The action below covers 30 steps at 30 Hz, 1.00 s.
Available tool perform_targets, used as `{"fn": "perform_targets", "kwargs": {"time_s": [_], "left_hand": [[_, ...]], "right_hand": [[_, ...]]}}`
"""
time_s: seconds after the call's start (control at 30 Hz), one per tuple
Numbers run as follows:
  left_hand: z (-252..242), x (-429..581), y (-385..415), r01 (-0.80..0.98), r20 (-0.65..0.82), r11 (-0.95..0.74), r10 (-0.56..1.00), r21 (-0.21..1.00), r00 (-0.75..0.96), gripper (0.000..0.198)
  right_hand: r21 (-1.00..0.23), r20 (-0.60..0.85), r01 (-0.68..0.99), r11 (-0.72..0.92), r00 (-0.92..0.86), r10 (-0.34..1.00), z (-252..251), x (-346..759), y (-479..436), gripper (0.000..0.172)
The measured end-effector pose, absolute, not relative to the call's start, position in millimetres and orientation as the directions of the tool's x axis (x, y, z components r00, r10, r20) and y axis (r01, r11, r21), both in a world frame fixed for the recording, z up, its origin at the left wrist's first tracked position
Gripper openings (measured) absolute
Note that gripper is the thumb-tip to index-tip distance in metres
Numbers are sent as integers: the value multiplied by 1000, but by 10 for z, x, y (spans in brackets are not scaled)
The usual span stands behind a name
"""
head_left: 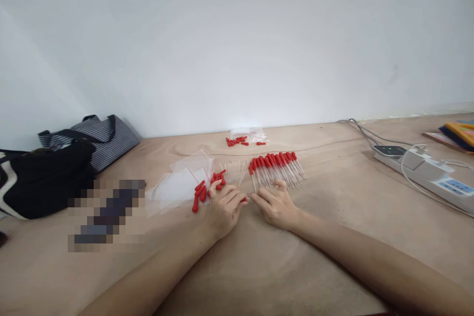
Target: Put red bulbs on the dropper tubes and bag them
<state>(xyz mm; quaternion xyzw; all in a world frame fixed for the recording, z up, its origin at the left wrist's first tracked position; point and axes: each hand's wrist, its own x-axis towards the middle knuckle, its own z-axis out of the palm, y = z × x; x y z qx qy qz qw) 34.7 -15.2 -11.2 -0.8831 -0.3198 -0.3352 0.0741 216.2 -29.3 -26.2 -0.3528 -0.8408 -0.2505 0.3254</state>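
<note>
The left hand [226, 208] pinches a red bulb [243, 200], fingers curled closed. The right hand [276, 206], also curled, clamps the clear tube [249, 199] meeting that bulb between the 2 hands. Just beyond lie loose clear tubes [233, 173] and a row of red-capped droppers [276, 168]; loose red bulbs [200, 191] and plastic bags [172, 185] lie leftward.

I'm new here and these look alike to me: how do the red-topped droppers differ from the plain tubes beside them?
The red-topped droppers have red bulbs on their far ends; the plain tubes have none. The droppers spread wider, while the tubes form a smaller cluster to their left. Both have slender, clear stems and lie on the table.
</note>
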Motion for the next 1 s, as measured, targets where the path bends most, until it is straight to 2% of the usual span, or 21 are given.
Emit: {"fn": "perform_targets", "kwargs": {"time_s": [0.13, 0.33, 0.43, 0.7, 0.83, 1.0], "left_hand": [[-114, 363, -163, 604, 645, -794, 498, 69, 580, 20], [-84, 338, -134, 657, 652, -751, 530, 65, 542, 17], [-59, 275, -85, 690, 671, -723, 531, 41, 517, 16], [-71, 197, -22, 729, 711, -684, 506, -14, 488, 8], [-66, 215, -45, 716, 723, -698, 487, -15, 490, 11], [-41, 247, -89, 681, 714, -732, 472, -9, 517, 14]], "right_hand": [[181, 708, 745, 642, -552, 441, -252, 2134, -281, 30], [81, 638, 775, 626, -523, 565, -237, 2123, -242, 27], [64, 640, 788, 612, -503, 581, -212, 2152, -232, 24], [127, 665, 809, 574, -499, 556, -202, 2271, -245, 24], [199, 689, 798, 569, -527, 497, -244, 2263, -246, 26], [201, 696, 788, 581, -532, 482, -278, 2234, -226, 26]]}}
